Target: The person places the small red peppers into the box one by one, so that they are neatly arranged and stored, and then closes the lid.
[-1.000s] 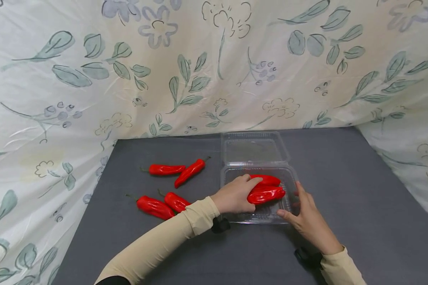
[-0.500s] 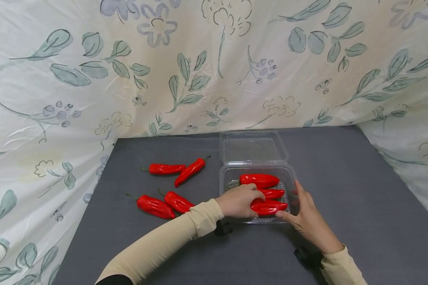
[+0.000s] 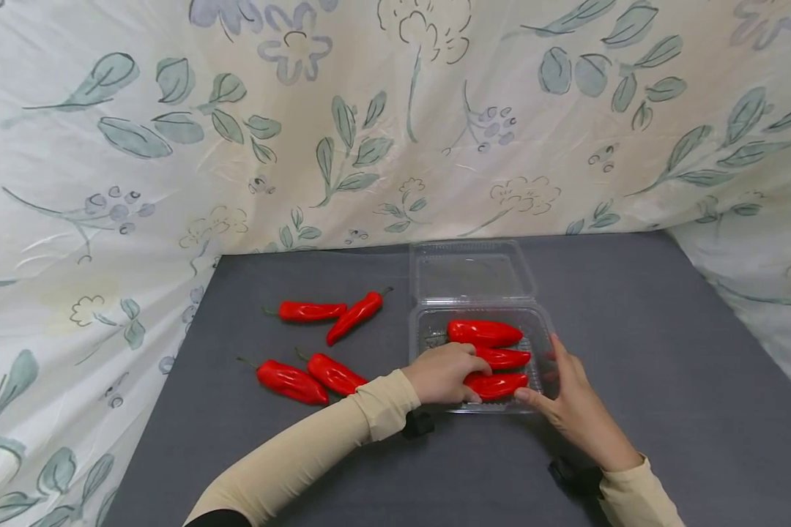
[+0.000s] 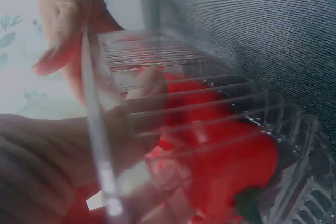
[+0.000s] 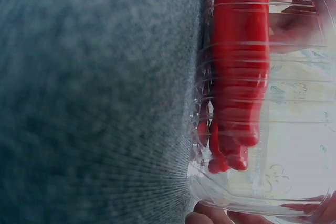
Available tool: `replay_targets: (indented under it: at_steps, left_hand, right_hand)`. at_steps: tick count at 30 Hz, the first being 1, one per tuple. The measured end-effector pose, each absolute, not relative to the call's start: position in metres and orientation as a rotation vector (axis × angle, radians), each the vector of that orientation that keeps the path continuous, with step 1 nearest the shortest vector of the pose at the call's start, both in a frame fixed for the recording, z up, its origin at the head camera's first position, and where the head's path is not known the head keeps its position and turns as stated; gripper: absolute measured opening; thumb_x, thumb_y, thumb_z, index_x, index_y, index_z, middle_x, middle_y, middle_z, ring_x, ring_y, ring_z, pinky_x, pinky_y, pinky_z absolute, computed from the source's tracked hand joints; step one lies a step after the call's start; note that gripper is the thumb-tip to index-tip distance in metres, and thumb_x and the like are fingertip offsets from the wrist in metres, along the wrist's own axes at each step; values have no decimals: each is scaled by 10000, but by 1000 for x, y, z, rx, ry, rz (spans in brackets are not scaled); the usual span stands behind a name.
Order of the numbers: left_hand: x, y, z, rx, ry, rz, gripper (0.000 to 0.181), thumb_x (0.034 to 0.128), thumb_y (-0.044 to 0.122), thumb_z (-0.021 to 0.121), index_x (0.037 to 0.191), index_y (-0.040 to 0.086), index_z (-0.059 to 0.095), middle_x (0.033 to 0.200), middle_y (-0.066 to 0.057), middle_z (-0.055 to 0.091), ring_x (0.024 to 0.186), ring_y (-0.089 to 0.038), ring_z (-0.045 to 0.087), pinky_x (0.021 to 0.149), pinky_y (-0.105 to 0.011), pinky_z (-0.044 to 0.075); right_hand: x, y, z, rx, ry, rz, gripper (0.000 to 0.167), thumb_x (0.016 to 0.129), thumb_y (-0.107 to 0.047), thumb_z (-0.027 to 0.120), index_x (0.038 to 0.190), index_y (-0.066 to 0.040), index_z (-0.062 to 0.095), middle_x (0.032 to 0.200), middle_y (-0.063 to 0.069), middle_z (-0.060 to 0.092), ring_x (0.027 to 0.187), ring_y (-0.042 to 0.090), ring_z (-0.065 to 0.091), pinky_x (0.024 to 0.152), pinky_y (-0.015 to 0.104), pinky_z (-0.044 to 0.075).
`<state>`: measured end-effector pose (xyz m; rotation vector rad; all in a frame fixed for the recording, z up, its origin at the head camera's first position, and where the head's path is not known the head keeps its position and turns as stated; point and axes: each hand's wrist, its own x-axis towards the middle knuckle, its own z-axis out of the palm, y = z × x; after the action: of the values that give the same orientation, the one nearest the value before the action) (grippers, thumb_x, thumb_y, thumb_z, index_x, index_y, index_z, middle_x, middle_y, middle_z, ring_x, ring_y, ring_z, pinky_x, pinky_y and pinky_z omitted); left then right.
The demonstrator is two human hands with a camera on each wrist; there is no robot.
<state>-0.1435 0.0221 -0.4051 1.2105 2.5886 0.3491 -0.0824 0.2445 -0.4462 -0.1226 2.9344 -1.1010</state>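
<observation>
1. The left hand [image 3: 443,373] was inside the clear tray [image 3: 537,342], its fingers bent around the covered end of the near pepper [image 3: 501,386], the thumb on the near side.
2. The right hand [image 3: 583,417] grasped nothing; its fingers stretched along the outside of the tray's right wall, thumb by the near corner. Whether that thumb touched the pepper's tip could not be told.
3. The middle pepper [image 3: 506,358] lay just beyond the left thumb, partly behind the left fingers, and the far pepper [image 3: 485,333] beyond them, tips toward the right fingers.
4. The peppers looked light and fairly firm, their glossy skin likely slippery; the thick body seemed a surer hold than the tapered tip or thin stem.
5. The tray looked thin, light and apt to flex or slide; its ribbed side walls seemed the place to steady it, with gentle pressure.
6. Its lid [image 3: 472,273] lay back beyond the left fingers.
7. Well to the left of the left fingers lay two upper peppers, one flat [image 3: 311,312] and one slanted [image 3: 356,317], with two lower peppers [image 3: 292,382] [image 3: 336,374] nearer the sleeve [image 3: 306,446].
8. The worktop [image 3: 633,329] beneath both hands was dark grey, with a woven look.
9. Beyond the fingers and to either side hung pale cloth [image 3: 343,58] patterned with leaves and flowers.
</observation>
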Motion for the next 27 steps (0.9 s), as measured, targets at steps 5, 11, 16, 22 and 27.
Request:
replay_targets:
  at_steps: [5, 11, 16, 22, 27]
  left_hand:
    - [-142, 20, -403, 1172, 2581, 366, 410, 797, 310, 768, 1184, 213, 672, 991, 39, 610, 799, -47, 500, 639, -148, 413]
    - [-140, 17, -396, 1177, 2566, 410, 454, 801, 340, 761, 1223, 215, 650, 1036, 37, 619, 819, -26, 503, 663, -136, 424]
    - [-144, 9, -380, 1194, 2583, 478, 449, 822, 331, 746, 1234, 188, 640, 1090, 26, 645, 890, -59, 555, 702, -146, 456]
    - [-147, -6, -365, 1137, 2608, 581, 447, 821, 305, 751, 1228, 161, 638, 1108, -13, 645, 930, -127, 587, 684, -156, 467]
    - [-149, -19, -361, 1097, 2660, 576, 463, 827, 329, 744, 1245, 165, 632, 1055, 0, 634, 838, -95, 569, 647, -147, 451]
  right_hand:
    - [-83, 244, -448, -143, 2936, -1100, 1108, 800, -429, 743, 1519, 10, 25, 1337, 265, 357, 1077, 393, 513, 721, 473, 532]
    - [-80, 245, -452, -149, 2943, -1102, 1088, 815, -411, 737, 1518, 13, 22, 1334, 258, 358, 1066, 395, 523, 710, 477, 522]
    - [-82, 246, -450, -141, 2931, -1090, 1082, 836, -434, 709, 1521, 3, -5, 1347, 258, 341, 1083, 397, 507, 691, 444, 521]
    - [-82, 245, -448, -105, 2924, -1050, 1098, 830, -455, 704, 1515, 21, -11, 1333, 275, 342, 1087, 408, 496, 707, 477, 528]
    - [-82, 245, -450, -113, 2939, -1048, 1091, 828, -445, 709, 1516, 20, 1, 1326, 278, 352, 1075, 408, 497, 706, 487, 525]
